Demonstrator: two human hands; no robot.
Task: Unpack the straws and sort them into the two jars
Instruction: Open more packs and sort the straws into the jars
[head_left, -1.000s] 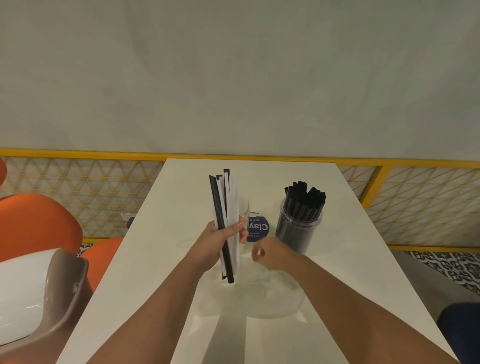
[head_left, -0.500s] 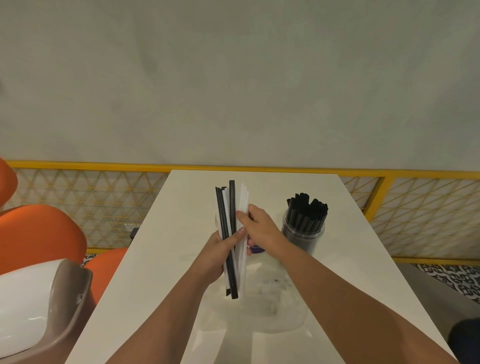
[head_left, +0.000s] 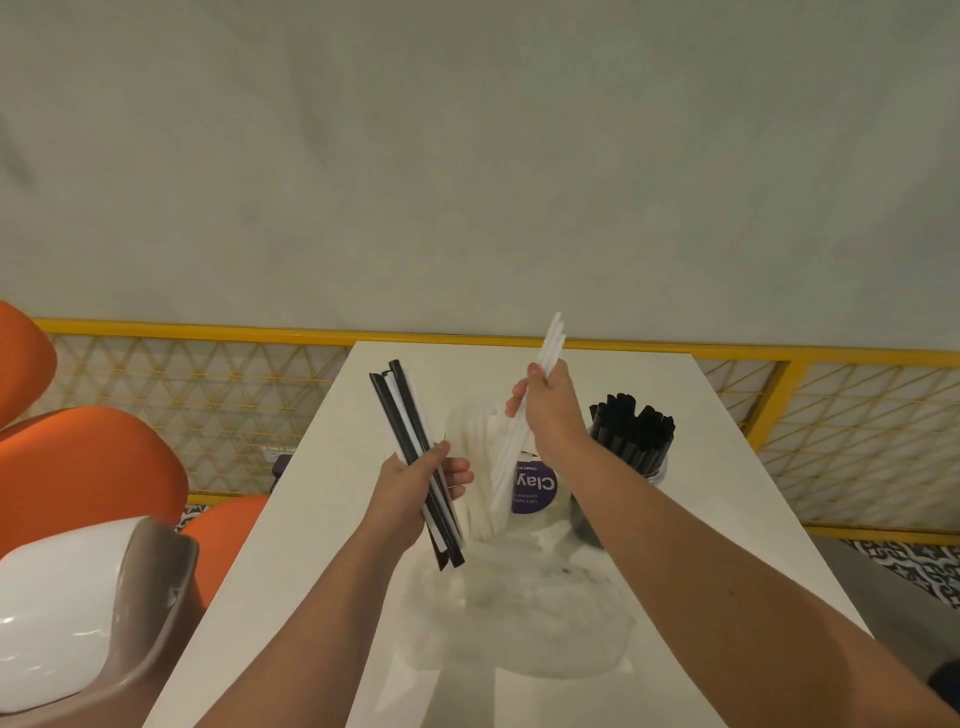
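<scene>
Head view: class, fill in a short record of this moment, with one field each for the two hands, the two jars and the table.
left hand: grips a mixed bundle of black and white straws, tilted
right hand: holds a few white straws, slanted, by the white-straw jar
white-straw jar: clear, holds white straws
black-straw jar: to the right, packed with black straws
table: white; a crumpled clear wrapper lies in front of the jars
purple label: reads "Clay", between the jars
</scene>
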